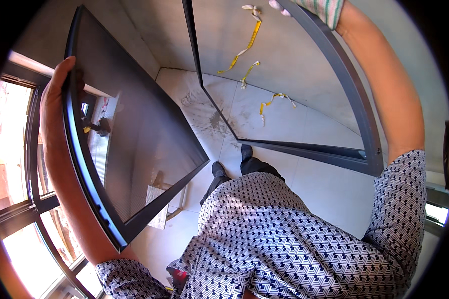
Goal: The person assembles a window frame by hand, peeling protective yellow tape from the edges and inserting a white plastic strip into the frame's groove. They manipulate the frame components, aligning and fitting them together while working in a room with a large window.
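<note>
Hands are both raised, each on its own dark metal frame. The left hand (60,87) is bare and wraps around the upper outer edge of a mesh screen panel (134,129), fingers curled over the rim and gripping it; the panel tilts down and to the right across the left of the view, its lower corner ending near the person's left sleeve. The right hand (314,7), in a striped green-and-white glove, sits at the very top edge of the view on the curved bar of a second, larger frame (354,99); it is cut off there, so I cannot tell how tightly it holds. That frame's lower rail runs just above the person's shoes (232,159) on the pale tiled floor (329,189). Strips of yellow tape (247,45) lie scattered along the grey wall and floor behind it. Left of the screen, a window (20,164) with dark bars lets in bright daylight. A patterned blue-and-white shirt (274,234) fills the lower view.
</note>
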A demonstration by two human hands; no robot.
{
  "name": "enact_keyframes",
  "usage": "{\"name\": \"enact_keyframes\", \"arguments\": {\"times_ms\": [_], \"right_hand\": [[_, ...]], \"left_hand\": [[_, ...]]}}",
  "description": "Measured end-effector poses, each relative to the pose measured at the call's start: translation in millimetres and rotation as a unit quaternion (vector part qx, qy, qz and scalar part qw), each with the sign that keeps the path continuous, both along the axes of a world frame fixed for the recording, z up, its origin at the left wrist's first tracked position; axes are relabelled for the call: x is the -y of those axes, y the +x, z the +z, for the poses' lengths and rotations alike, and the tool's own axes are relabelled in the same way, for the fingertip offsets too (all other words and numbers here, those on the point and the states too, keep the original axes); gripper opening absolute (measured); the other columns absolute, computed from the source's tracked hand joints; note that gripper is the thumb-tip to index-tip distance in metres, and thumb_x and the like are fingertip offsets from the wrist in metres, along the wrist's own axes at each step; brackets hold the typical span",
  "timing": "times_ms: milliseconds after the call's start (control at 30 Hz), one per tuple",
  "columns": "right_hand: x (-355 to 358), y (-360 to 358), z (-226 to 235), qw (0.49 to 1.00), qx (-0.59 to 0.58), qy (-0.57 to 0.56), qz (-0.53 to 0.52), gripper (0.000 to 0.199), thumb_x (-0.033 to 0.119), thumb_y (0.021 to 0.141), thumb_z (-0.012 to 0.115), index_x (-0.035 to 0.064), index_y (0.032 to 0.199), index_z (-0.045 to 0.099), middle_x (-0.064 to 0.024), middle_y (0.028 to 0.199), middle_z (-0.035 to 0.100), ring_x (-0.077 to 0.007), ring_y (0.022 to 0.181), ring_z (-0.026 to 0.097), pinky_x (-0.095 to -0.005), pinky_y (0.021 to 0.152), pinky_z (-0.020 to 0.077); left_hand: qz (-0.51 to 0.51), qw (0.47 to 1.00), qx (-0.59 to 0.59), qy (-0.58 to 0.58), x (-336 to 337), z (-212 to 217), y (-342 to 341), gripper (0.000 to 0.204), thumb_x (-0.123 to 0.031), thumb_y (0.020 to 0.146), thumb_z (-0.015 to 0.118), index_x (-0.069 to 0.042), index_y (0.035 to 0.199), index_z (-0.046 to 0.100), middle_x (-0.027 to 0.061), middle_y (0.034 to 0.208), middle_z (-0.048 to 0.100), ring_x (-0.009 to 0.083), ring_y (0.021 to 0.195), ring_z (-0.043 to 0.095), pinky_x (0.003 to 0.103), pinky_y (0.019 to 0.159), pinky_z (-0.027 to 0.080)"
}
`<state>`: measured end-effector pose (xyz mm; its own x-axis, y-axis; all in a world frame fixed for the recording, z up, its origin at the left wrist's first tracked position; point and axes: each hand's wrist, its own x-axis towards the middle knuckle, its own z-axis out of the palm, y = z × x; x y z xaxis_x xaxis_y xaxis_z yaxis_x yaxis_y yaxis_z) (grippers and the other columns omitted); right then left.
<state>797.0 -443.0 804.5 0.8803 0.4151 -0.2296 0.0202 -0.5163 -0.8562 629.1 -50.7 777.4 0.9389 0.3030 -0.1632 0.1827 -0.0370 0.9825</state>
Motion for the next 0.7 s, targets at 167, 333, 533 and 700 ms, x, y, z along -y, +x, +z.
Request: {"name": "enact_keyframes", "arguments": {"times_ms": [167,333,533,700], "right_hand": [[15,-31,18,0.995,0.048,-0.087,0.021,0.024,0.028,0.096,0.063,0.0051,0.089,0.063,-0.0027,0.066,0.060,-0.0117,0.053,0.056,-0.0285,0.049,0.0479],[27,-63,46,0.988,0.061,-0.127,0.059,0.024,0.029,0.096,0.063,0.0049,0.093,0.064,-0.0004,0.065,0.058,-0.0087,0.051,0.052,-0.0270,0.047,0.0443],[59,-72,50,0.961,0.112,-0.252,0.010,0.034,0.033,0.094,0.066,0.0051,0.113,0.062,-0.0012,0.071,0.057,-0.0097,0.056,0.054,-0.0270,0.051,0.0472],[84,-101,69,0.926,0.170,-0.336,-0.031,0.035,0.033,0.096,0.063,0.0040,0.114,0.058,-0.0026,0.071,0.052,-0.0107,0.056,0.049,-0.0291,0.053,0.0457]], "left_hand": [[0.082,0.996,-0.041,0.003,41,2,13,0.026,-0.033,0.093,0.071,-0.008,0.084,0.068,-0.0006,0.070,0.060,0.0078,0.059,0.056,0.025,0.056,0.046],[0.057,0.996,-0.044,0.059,39,6,22,0.028,-0.031,0.091,0.072,-0.003,0.095,0.070,0.0024,0.077,0.067,0.0109,0.063,0.062,0.026,0.060,0.050],[0.045,0.999,-0.011,0.022,27,-14,39,0.030,-0.027,0.092,0.072,0.002,0.099,0.070,0.0049,0.080,0.069,0.0128,0.066,0.065,0.026,0.060,0.052],[0.063,0.998,0.021,-0.021,-9,-61,62,0.033,-0.029,0.089,0.073,0.003,0.097,0.069,0.0037,0.080,0.066,0.0123,0.067,0.060,0.028,0.063,0.047]]}}
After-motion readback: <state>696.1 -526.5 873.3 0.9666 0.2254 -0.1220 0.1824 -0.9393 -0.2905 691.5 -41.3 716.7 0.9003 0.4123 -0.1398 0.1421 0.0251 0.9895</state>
